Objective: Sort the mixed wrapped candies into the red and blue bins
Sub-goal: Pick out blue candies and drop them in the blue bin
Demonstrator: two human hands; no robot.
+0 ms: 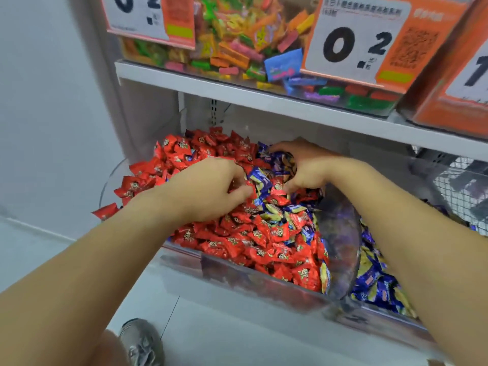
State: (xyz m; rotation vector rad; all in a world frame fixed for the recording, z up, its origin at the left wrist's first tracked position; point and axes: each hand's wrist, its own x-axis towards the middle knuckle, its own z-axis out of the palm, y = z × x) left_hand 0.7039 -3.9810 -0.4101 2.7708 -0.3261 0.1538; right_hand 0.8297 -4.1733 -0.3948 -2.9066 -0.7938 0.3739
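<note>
Both hands deep in a clear plastic bin (237,273) heaped with red foil-wrapped candies (264,247); a streak of blue-and-yellow wrapped candies (266,180) mixed into the heap between the two hands and just under the fingertips. Left hand (208,191) palm down on the pile, fingers curled narrow, thumb and forefinger closed toward a blue wrapper at their tips; cannot tell whether a candy is actually pinched. Right hand (303,165) arched over the blue cluster at the back of the heap, fingers bent and half spread, tips dug in among wrappers; grip likewise unclear, nothing plainly held.

Just right of the right hand's thumb, a curved clear plastic divider wall (340,244), smeared with reflections; beyond it a neighbouring clear bin of blue-and-yellow candies (375,281), partly hidden by the right forearm. Further right, a wire mesh basket (459,186), blurred.

Above the fingers, a white metal shelf edge (237,93); on it a clear box of multicoloured flat wrapped sweets (237,46), green, orange, pink, yellow and blue. In front of that box, an orange-and-white price card (356,43) reading "0" and "2" in large black digits, smaller print and a code square too blurred to read; a second such card (148,17) at top left, also "0" and "2"; a third (470,75) at far right showing part of a "1".

Below the left forearm, a grey laced shoe (142,342) on pale floor.
</note>
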